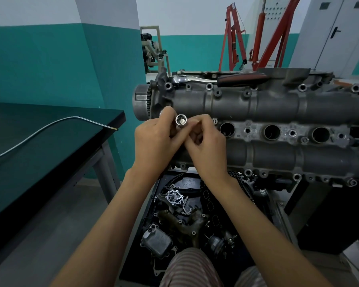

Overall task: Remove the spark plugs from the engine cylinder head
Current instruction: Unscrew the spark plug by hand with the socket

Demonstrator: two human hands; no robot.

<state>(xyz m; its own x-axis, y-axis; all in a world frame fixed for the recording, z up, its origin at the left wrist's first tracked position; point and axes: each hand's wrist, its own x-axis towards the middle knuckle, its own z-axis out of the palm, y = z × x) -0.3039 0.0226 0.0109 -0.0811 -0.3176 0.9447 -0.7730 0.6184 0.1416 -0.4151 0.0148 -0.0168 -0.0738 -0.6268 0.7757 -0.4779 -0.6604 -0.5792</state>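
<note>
No readable text in view

The engine cylinder head [278, 104] carries a small round cast emblem and faint stamped marks between its plug wells, but they are too small and blurred to make out; nothing else bears lettering.

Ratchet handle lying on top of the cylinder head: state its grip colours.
Black with red-brown inlay on the ratchet handle; head view.

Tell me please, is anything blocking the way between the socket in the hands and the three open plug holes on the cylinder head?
Nothing visible. Both hands, left hand and right hand, hold the socket just left of the three open plug holes, whose mouths are uncovered. The ratchet lies on the far edge, out of the way.
</note>
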